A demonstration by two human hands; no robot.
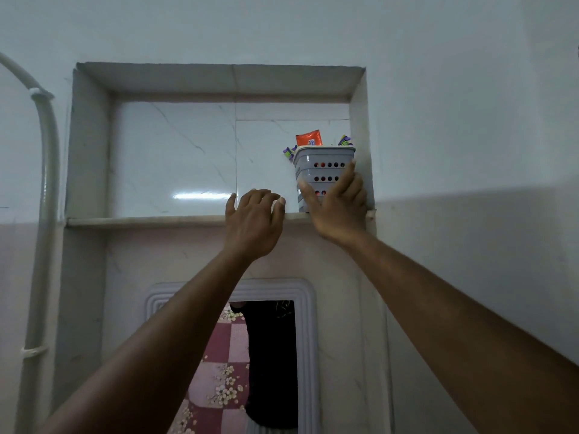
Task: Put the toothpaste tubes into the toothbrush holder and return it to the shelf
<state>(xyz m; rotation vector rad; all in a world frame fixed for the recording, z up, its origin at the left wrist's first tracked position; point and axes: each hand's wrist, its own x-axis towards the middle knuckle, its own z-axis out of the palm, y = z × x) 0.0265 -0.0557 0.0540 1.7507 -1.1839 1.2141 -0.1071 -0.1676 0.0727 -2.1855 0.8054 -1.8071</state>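
A grey perforated toothbrush holder stands upright at the right end of the shelf, inside a tiled wall niche. An orange toothpaste tube sticks out of its top, with purple and yellow-green ends beside it. My right hand lies flat against the holder's front, fingers spread, palm on it. My left hand hovers at the shelf edge just left of the holder, fingers loosely curled, holding nothing.
The niche's right wall is close against the holder. A grey pipe runs down the wall at the left. Below the shelf hangs a white-framed mirror showing a pink checked cloth.
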